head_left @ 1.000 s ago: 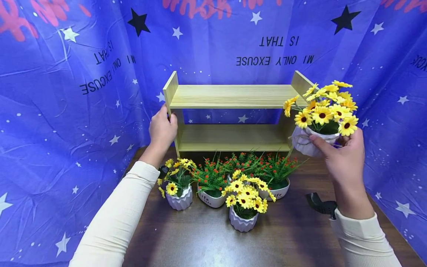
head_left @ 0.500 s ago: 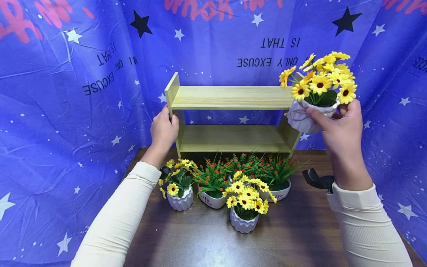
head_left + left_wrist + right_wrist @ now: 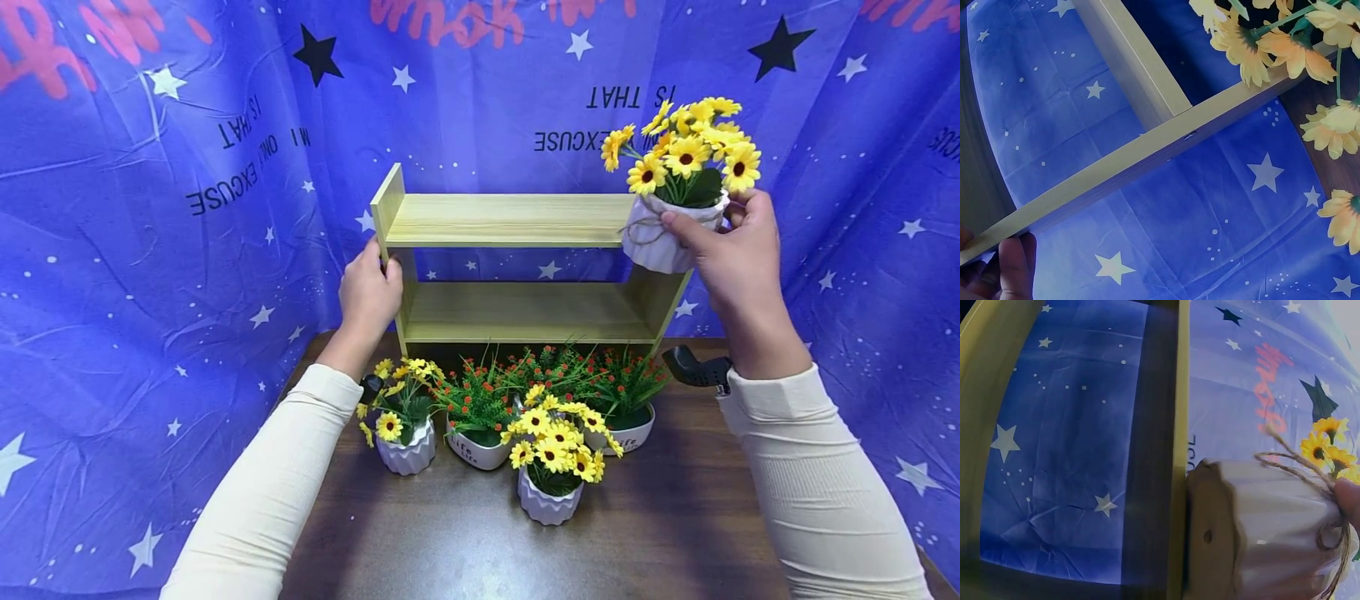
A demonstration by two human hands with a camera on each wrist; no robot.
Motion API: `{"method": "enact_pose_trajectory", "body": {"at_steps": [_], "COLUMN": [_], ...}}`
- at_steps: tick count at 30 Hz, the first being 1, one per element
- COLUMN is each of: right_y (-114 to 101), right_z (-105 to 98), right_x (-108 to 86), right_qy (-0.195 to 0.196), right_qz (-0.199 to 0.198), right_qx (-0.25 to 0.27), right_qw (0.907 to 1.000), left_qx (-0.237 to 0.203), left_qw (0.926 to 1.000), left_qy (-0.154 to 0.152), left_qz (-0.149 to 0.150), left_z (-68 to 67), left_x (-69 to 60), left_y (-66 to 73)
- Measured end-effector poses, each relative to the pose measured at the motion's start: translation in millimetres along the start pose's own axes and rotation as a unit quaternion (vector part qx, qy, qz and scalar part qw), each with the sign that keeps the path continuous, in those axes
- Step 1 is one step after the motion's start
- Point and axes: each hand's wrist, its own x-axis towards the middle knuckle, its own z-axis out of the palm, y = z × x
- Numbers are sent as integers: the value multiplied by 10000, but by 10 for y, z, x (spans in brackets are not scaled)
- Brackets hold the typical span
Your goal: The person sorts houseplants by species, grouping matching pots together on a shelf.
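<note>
A two-tier wooden shelf (image 3: 517,220) stands at the back of the table. My left hand (image 3: 369,287) grips its left side panel; in the left wrist view, the fingers (image 3: 1015,265) wrap that panel's edge (image 3: 1116,153). At the shelf's upper right, my right hand (image 3: 738,258) holds a white pot (image 3: 660,237) of yellow flowers by its rim, thumb in front. In the right wrist view, the pot (image 3: 1279,531) with its twine bow appears beside the board's edge (image 3: 1182,425); whether they touch, I cannot tell.
Before the shelf stand a yellow-flower pot (image 3: 406,447) at left, white planters (image 3: 480,452) with red-flowered greenery, and another yellow-flower pot (image 3: 550,503) nearer on the brown table (image 3: 420,542). A blue starry curtain (image 3: 480,108) hangs behind.
My right hand has raised the flower pot from beside the shelf and shifted it left to the upper board's right end. My left hand keeps its grip on the side panel.
</note>
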Motion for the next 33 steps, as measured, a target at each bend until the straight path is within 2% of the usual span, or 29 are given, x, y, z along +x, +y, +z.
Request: {"method": "enact_pose_trajectory", "body": {"at_steps": [7,12,17,26,33], "right_y": [-1,-42,-71,-70,-18], "right_z": [85,151,221,314,369], "right_x": [74,170,268,421,515], "right_qy": [-184,-437,-536,-556,-576], "right_qz": [155,367,409,510,744], "right_qx": [-267,-947,-1363,-1687,-1682], "right_qw": [9994,9939,9884,9828,9813], "left_qx": [-9,17,52,21,36], "left_qw": [10000,10000,10000,10000,10000], "left_qy": [6,44,45,27,-58], "left_qz": [-2,2,-36,-8,-17], "left_z": [-11,-25,-31,-17,17], "left_x": [-18,-7,8,16,4], "left_y": [-3,-13,-12,-6,-26]}}
